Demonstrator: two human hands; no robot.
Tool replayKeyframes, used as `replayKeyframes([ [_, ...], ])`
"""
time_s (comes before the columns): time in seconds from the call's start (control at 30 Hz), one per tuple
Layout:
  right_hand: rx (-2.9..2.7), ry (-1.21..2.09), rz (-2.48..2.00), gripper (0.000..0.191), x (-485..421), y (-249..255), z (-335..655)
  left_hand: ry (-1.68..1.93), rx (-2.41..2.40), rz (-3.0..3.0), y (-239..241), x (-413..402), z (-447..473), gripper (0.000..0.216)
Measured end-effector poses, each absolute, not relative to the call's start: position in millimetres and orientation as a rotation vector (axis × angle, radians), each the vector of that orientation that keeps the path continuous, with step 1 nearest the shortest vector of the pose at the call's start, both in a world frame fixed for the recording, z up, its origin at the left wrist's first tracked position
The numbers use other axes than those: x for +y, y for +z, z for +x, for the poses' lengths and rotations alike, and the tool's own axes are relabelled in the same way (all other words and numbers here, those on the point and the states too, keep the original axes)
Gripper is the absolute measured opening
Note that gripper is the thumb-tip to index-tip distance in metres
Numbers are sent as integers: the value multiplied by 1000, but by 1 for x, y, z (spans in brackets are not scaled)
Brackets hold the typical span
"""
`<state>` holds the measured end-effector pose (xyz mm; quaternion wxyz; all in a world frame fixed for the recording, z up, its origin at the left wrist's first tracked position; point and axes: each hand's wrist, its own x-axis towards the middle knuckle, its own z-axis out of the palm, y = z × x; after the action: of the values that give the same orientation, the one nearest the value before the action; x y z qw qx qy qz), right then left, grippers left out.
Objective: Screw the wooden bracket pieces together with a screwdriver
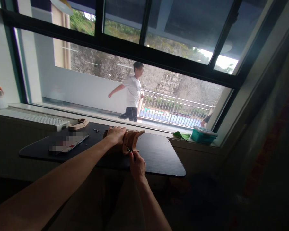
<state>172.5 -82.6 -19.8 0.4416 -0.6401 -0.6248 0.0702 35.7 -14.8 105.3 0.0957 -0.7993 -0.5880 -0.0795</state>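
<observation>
A brown wooden assembly (133,138) with curved, hole-dotted side pieces lies on the dark tabletop (156,150). My left hand (116,135) is closed over its left part and hides much of it. At the near right end of the wood, my right hand (137,164) grips a small screwdriver (128,149). Its thin shaft points up and left, against the curved piece; whether the tip sits in a hole I cannot tell. Some small metal screws (97,130) lie on the table left of my left hand.
A curved wooden part (79,124) rests at the table's back left, behind a blurred flat box (69,142). On the windowsill stand a teal container (203,136) and a green leaf-like item (181,135). A person (133,93) walks outside the window.
</observation>
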Motion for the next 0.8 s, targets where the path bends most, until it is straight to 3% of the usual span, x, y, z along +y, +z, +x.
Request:
replayKeyframes([
  [0.23, -1494, 199, -1582, 34, -88, -19, 169, -225, -1736, -2377, 107, -16, 36, 51],
  [0.47, -1547, 157, -1501, 20, -85, -25, 174, -229, -1726, -2381, 106, -18, 36, 49],
  [0.8, -1544, 191, -1560, 28, -80, -23, 175, -239, -1727, -2382, 105, -15, 35, 51],
])
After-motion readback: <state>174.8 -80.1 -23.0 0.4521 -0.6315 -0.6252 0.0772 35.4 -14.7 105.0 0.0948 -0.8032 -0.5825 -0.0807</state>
